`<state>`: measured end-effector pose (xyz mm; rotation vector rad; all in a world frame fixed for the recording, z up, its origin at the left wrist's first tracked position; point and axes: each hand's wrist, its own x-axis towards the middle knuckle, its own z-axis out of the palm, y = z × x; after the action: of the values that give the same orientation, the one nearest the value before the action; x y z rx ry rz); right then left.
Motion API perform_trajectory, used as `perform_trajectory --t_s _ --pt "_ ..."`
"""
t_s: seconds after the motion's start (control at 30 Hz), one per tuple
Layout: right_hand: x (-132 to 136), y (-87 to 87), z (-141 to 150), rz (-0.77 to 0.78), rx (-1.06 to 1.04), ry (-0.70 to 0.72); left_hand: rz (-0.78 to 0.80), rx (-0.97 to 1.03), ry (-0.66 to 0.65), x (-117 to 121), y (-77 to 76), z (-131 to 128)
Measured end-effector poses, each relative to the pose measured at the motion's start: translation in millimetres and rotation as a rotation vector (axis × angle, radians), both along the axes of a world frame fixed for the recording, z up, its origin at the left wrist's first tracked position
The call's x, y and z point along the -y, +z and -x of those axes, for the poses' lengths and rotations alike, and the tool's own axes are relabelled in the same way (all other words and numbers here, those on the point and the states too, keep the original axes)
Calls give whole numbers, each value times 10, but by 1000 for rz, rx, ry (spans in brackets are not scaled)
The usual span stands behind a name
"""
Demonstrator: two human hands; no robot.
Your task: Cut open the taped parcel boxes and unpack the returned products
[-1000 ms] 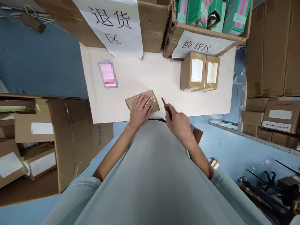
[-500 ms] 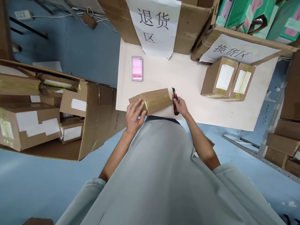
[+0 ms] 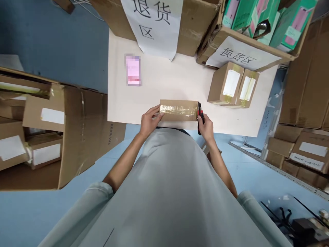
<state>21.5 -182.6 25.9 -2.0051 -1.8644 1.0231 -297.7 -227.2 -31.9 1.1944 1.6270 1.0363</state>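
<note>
A long cardboard box (image 3: 179,116), with a strip of shiny tape along it, lies across the front edge of the white table. At its left end, my left hand (image 3: 150,120) grips the box between thumb and fingers. My right hand (image 3: 206,127) is closed around a black and red utility knife (image 3: 199,118). That knife stands upright against the box's right end. Whether its blade is out I cannot tell.
A pink pixelated rectangle (image 3: 133,71) lies on the white table (image 3: 118,103). Two taped boxes (image 3: 229,84) stand at right. Behind are large cartons with paper signs (image 3: 158,31); one holds green packages (image 3: 246,19). A big carton (image 3: 82,127) of boxes stands left.
The box has turned from a slant to lie nearly level, its taped side now facing up. My right hand and the knife have come to its right end. The view has shifted right.
</note>
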Motion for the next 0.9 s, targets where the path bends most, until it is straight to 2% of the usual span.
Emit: perform_trajectory --t_s 0.1,0.23,0.37,0.47,0.57,0.63,0.9 --pt "1 68 -107 45 95 45 27 27 -5 -30 -142 -106" --pt "-75 271 -18 22 267 175 60 33 6 -21 -191 -103" --pt "-228 524 319 71 312 487 36 35 -48 -12 -202 -54" --pt "-359 617 634 136 391 715 38 47 -82 -15 -230 -26" --pt "-464 616 900 178 484 876 48 51 -96 -21 -262 -13" --pt "-508 586 1023 192 529 929 44 61 -97 -22 -278 -13" --pt "-526 515 1144 172 588 973 26 94 -81 -18 -308 -35"
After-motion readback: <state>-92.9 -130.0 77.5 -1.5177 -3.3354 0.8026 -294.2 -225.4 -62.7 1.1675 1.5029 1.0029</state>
